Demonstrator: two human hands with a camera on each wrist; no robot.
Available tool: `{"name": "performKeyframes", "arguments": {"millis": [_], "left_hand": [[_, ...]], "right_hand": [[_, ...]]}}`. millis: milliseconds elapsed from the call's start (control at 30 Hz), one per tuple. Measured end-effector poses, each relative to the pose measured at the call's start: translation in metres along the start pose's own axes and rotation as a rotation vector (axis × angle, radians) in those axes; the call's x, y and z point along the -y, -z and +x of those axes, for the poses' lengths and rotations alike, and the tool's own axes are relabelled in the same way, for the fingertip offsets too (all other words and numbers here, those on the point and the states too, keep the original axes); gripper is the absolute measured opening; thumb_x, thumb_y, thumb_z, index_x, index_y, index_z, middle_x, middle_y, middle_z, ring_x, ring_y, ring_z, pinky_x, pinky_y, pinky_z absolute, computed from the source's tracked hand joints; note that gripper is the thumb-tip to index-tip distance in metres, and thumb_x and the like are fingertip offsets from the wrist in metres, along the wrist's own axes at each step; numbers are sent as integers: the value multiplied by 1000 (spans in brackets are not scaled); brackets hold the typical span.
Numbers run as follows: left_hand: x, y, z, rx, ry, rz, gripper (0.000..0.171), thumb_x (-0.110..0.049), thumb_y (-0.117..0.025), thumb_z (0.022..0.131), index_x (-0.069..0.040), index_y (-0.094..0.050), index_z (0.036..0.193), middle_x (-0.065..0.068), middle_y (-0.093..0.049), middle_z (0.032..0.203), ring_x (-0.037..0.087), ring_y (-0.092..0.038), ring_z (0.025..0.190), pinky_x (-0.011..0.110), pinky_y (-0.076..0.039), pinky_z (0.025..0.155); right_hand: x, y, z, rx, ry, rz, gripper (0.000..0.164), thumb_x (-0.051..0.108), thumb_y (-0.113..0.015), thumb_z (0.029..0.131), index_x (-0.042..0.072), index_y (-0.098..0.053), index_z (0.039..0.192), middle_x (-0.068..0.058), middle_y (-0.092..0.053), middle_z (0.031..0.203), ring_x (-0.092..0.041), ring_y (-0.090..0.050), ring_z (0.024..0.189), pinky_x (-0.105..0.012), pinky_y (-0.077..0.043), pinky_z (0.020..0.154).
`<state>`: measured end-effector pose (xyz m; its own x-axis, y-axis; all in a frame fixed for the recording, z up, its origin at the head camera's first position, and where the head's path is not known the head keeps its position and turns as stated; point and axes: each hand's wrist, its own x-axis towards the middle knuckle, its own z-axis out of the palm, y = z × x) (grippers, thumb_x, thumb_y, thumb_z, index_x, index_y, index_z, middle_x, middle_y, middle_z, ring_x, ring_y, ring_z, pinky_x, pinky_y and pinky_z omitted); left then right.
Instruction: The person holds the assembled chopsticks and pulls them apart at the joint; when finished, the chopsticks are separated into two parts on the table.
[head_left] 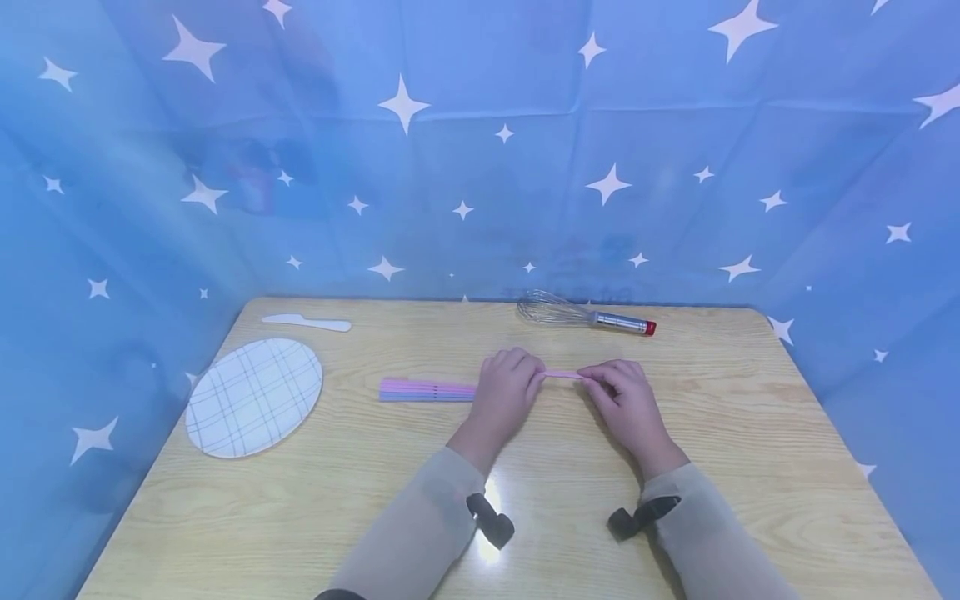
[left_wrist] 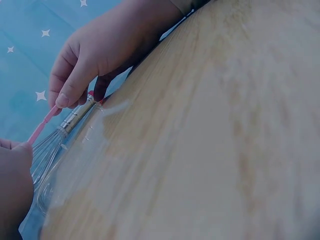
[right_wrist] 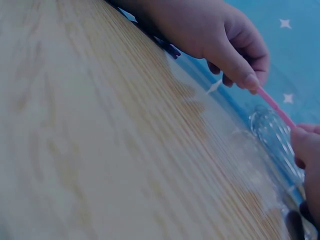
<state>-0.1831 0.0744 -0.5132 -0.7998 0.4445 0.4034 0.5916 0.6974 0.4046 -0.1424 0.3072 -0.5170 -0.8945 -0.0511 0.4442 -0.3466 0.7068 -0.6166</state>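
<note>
A thin pink straw-like stick (head_left: 562, 374) stretches between my two hands, a little above the tabletop. My left hand (head_left: 504, 393) pinches one end between thumb and fingers. The other end is pinched by my right hand (head_left: 622, 402); in the left wrist view this pink stick (left_wrist: 42, 126) shows a narrow joint partway along. Beside my left hand lies a row of similar pink and blue sticks (head_left: 420, 389), side by side, their right ends hidden behind that hand.
Beyond my hands, a wire whisk (head_left: 622, 322) with a red-tipped handle lies at the table's back edge. A white knife (head_left: 307, 322) lies at the back left, above an oval checked plate or mat (head_left: 255, 398). A blue starry curtain (head_left: 465, 167) hangs behind the wooden table (head_left: 247, 525).
</note>
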Motion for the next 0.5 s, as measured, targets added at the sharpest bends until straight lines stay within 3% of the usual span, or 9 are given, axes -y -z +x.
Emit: {"name": "performKeyframes", "arguments": {"millis": [500], "left_hand": [[-2,1,0,0,4,24,18,-35,-59,111,-23,-72,115,-11,-66,115,12,-57,109,36,-45,100]], "right_hand": [[0,1,0,14,-48,3,12,12,-76,101,14,-81,112,-1,-72,106,-22,-57,106,-42,-44,88]]}}
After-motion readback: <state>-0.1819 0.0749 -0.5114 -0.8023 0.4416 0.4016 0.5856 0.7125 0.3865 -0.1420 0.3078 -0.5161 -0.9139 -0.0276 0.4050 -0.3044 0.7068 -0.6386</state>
